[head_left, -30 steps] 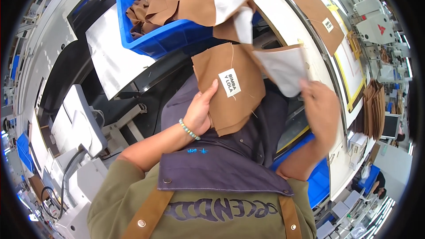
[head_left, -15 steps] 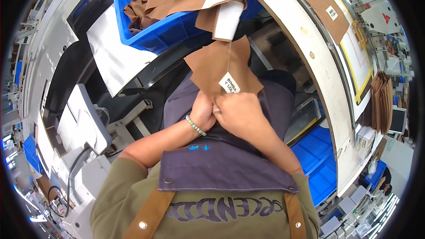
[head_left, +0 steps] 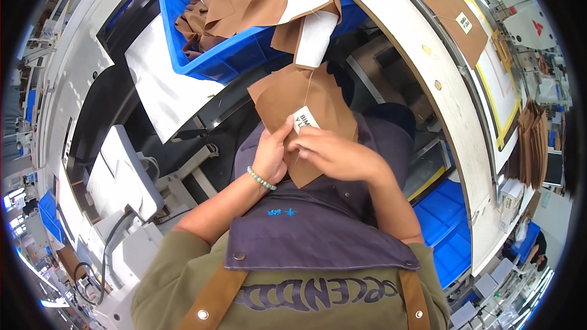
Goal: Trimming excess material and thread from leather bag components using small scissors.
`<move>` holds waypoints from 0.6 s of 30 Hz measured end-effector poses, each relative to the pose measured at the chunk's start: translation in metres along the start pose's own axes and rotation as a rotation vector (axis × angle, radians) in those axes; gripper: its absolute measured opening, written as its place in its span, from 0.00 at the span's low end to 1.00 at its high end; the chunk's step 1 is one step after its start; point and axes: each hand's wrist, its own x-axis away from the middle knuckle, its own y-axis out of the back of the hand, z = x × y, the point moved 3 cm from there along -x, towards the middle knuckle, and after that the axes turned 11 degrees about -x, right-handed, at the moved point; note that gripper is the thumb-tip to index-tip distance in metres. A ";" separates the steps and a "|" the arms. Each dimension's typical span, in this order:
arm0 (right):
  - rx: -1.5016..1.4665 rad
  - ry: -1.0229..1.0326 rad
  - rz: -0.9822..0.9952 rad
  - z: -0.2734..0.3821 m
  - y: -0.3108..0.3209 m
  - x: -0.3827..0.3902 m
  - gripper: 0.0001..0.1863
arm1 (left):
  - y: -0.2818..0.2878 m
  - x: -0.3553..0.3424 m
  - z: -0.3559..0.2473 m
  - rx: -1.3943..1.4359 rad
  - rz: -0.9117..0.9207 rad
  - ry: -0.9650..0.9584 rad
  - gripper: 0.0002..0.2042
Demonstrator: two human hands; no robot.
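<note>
The brown cloth stack [head_left: 327,101] is lying in front of the person's body, over the dark purple apron [head_left: 342,226]; whether it is resting on the lap or being held just above, I cannot tell. Several layers are showing along its uneven upper edges, and a lower corner is pointing down toward the person.

The left grip [head_left: 273,151] is pinching the stack at its lower left side: the thumb is pressing on the top layer, its tip sitting just beside the left edge of a white label [head_left: 303,116], while the other fingers are mostly hiding beneath the cloth. So the stack is extending up and to the right from this grip. A beaded bracelet [head_left: 262,178] is circling the left wrist.

The right grip [head_left: 330,154] is curling inward over the lower right part of the stack, just below the label and covering some of it. Its fingers are bending close together, but whether they are pinching anything I cannot tell. A pale thread [head_left: 308,88] is running from the label up to the stack's top edge.

Beyond the stack, a blue bin [head_left: 229,68] is holding loose brown pieces [head_left: 227,9]. To the right, a brown labelled piece [head_left: 441,0] is lying on the desk [head_left: 437,87].
</note>
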 end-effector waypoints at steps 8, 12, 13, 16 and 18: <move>-0.170 -0.114 -0.385 0.022 0.073 -0.014 0.25 | 0.013 0.009 -0.066 -0.728 0.155 -0.163 0.09; 0.169 0.131 -0.289 0.002 0.046 -0.047 0.23 | 0.022 0.017 -0.084 -0.826 0.252 -0.131 0.10; 0.163 0.133 -0.287 -0.002 0.052 -0.052 0.23 | 0.027 0.019 -0.088 -0.906 0.267 -0.150 0.10; 0.530 0.093 -0.228 -0.020 0.076 -0.051 0.18 | 0.031 0.018 -0.091 -1.021 0.295 -0.146 0.10; 0.624 0.159 -0.238 -0.015 0.092 -0.046 0.15 | 0.036 0.019 -0.087 -1.048 0.292 -0.122 0.10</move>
